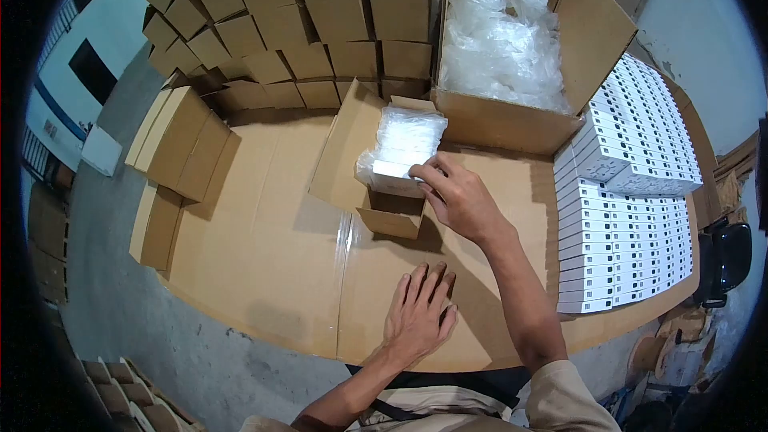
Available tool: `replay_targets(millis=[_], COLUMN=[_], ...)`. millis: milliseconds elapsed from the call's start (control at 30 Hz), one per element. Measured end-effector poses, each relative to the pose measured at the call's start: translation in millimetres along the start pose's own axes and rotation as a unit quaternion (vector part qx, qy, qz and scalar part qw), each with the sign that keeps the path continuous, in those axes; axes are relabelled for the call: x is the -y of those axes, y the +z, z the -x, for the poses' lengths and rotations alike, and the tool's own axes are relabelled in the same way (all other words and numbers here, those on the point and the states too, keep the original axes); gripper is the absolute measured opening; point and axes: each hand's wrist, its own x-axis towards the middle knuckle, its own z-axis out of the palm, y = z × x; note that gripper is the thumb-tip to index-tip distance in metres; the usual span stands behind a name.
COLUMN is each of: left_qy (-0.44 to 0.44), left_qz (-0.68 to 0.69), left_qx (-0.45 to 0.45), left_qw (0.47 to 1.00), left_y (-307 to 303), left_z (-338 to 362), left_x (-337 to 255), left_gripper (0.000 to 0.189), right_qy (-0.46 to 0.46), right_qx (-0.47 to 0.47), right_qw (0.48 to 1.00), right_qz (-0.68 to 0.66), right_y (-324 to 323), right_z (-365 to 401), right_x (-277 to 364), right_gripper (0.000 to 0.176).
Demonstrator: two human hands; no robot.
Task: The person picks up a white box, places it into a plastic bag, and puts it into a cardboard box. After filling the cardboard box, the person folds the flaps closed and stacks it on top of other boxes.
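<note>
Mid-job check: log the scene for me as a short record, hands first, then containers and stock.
Right hand: fingers at the white box in the small carton; firm grip unclear
Left hand: palm down on the cardboard surface
Small carton: open, also holding plastic-wrapped items
Large carton: open, behind and to the right, holding clear plastic
Right side: stacked white boxes
Left side: brown boxes
</note>
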Motion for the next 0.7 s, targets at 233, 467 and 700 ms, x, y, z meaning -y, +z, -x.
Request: replay_targets(millis=[233,467,700], left_qy=[0.001,0.0,-0.005], left_qz=[0.031,0.037,0.024], left_qx=[0.007,0.002,-0.005], left_qw=[0.999,0.999,1.0], left_y=[-1,3,2], left_z=[-2,-1,-2], left_x=[-1,0,-3], left_gripper=[0.06,0.061,0.057], right_qy=[-0.008,0.012,0.034], right_qx=[0.01,0.034,0.018], right_qw=[0.994,0.987,0.981], right_qz=[0.105,0.159,0.189], right_y=[7,8,20], right_z=[1,-9,-11], right_x=[-5,2,5], right_gripper=[0.029,0.021,0.013])
